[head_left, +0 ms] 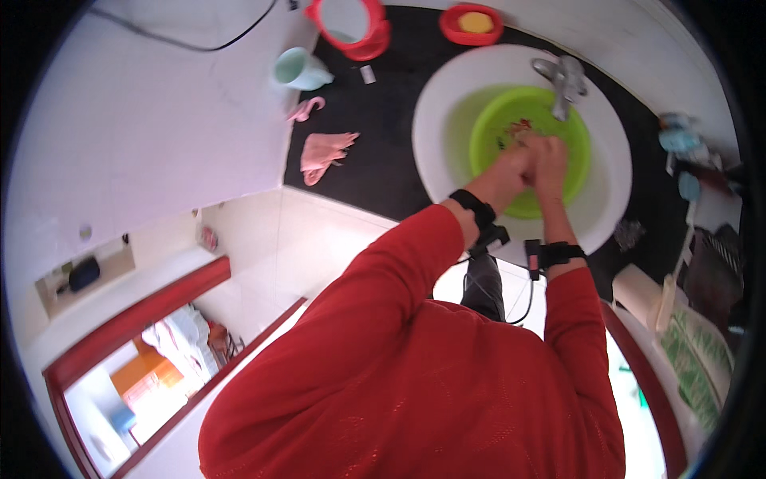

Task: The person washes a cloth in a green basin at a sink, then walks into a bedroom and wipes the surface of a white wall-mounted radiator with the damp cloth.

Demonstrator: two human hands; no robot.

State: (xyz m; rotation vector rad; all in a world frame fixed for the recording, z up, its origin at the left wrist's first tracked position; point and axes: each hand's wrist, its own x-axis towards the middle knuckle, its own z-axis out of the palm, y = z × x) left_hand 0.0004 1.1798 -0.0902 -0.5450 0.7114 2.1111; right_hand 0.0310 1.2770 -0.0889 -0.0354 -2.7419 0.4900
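Note:
Both my hands meet over a lime-green basin (578,172) that sits inside a white oval sink (439,136). My left hand (513,163) presses against my right hand (549,156), with the fingers of both curled in. Whatever lies between them is hidden by the hands. Just beyond the knuckles, a small red and dark patterned patch (521,126) shows in the basin. I cannot tell whether it is an object or a print on the basin's bottom. A chrome faucet (565,80) stands at the sink's far right, its spout over the basin's rim.
On the black counter (383,152) left of the sink lie a pink cloth (323,156) and a pale green cup (302,69). A red-framed mirror (371,40) and a red soap dish (455,30) with yellow soap stand farther back. Mesh scrubber-like netting (629,235) lies right of the sink.

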